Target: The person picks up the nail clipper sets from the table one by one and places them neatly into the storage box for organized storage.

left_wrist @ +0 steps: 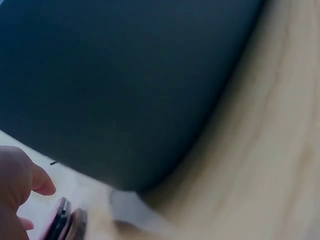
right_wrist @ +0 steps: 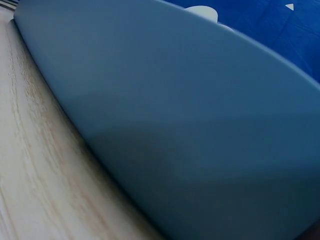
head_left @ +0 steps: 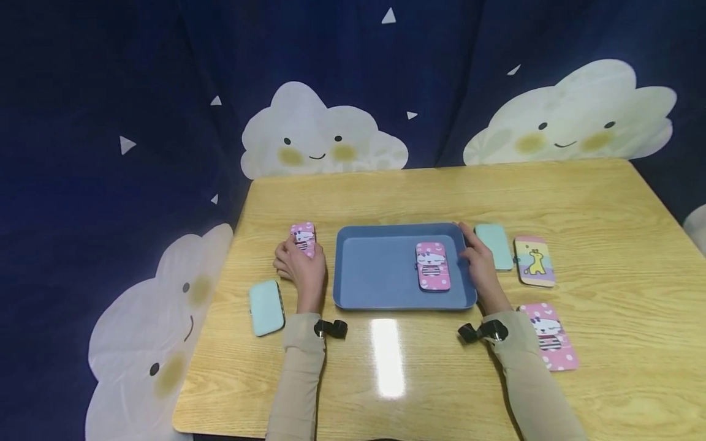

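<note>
My left hand [head_left: 302,266] is over a small flat pink case with a cat print [head_left: 303,231], left of the blue tray [head_left: 375,303]. Its fingers bend loosely to the left side, thumb to the right. In the left wrist view a gap shows between thumb [left_wrist: 42,181] and case edge [left_wrist: 62,220]. At the tray's right end my right hand [head_left: 482,269] holds the rim, one finger reaching the far corner. Inside the tray, toward the right, lies another pink cat case [head_left: 433,266]. The tray's wall [right_wrist: 165,90] fills most of the right wrist view.
A mint case [head_left: 266,308] lies near the left forearm. On the right are another mint case [head_left: 494,245], a striped giraffe case [head_left: 535,261] and a pink cat case [head_left: 550,337] partly behind the right sleeve. Dark blue cloud-print curtains [head_left: 331,49] border the wooden table [head_left: 595,214].
</note>
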The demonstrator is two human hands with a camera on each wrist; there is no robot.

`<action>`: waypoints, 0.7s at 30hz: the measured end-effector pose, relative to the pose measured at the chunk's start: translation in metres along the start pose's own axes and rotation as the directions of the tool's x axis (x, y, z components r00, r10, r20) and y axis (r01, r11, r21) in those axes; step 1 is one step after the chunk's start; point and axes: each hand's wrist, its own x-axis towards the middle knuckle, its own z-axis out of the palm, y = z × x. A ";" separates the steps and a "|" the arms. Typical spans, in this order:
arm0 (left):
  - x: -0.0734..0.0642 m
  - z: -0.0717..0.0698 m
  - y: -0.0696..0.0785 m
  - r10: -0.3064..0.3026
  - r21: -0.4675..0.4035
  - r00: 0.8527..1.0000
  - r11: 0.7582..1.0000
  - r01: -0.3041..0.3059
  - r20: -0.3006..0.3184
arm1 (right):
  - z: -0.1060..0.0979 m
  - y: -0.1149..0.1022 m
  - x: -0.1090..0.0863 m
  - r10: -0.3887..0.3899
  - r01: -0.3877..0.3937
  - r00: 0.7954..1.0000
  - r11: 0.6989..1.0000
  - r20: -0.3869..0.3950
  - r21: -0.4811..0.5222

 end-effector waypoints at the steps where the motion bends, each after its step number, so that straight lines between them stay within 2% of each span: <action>1: 0.000 0.001 -0.001 0.000 0.003 1.000 1.000 0.000 0.002 | 0.000 0.000 0.000 -0.001 0.001 1.000 1.000 -0.001 0.001; 5: 0.003 0.005 -0.003 0.004 0.000 1.000 1.000 -0.004 0.006 | 0.001 -0.002 -0.002 -0.009 0.009 1.000 1.000 -0.002 0.005; 11: 0.007 0.009 -0.006 -0.014 0.043 1.000 0.999 0.014 0.000 | 0.001 -0.001 -0.004 0.004 -0.004 1.000 1.000 0.005 -0.001; 16: 0.008 0.012 -0.008 0.008 0.069 1.000 0.998 -0.007 -0.005 | 0.000 -0.003 -0.004 -0.002 0.002 1.000 1.000 0.003 -0.003; 21: 0.009 0.013 -0.010 0.039 0.082 0.999 0.996 -0.040 0.005 | 0.003 -0.017 -0.010 0.007 -0.007 1.000 1.000 0.006 0.019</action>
